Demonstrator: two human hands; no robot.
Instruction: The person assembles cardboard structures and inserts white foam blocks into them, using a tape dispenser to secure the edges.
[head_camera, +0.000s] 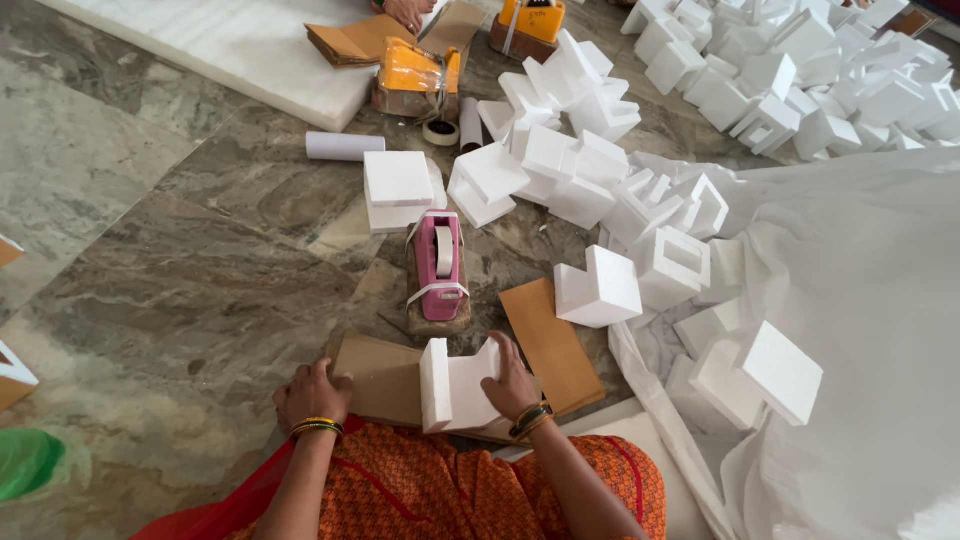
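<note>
Head cam: right hand grip clamped on a white foam block, left hand pressed flat, fingers apart, on brown paper; pink tape dispenser just beyond.

The floor is polished stone, veined in grey, brown and cream, with thin straight joints between its large slabs, and soft even daylight lies over it without hard shadows. Taking the pink tape dispenser at the middle as landmark, a broad flat white slab lies on the floor far above and to the left of it, while a crumpled white sheet spreads over the floor to its right. Well to the lower left of the dispenser, a bit of green plastic shows at the frame's edge.
</note>
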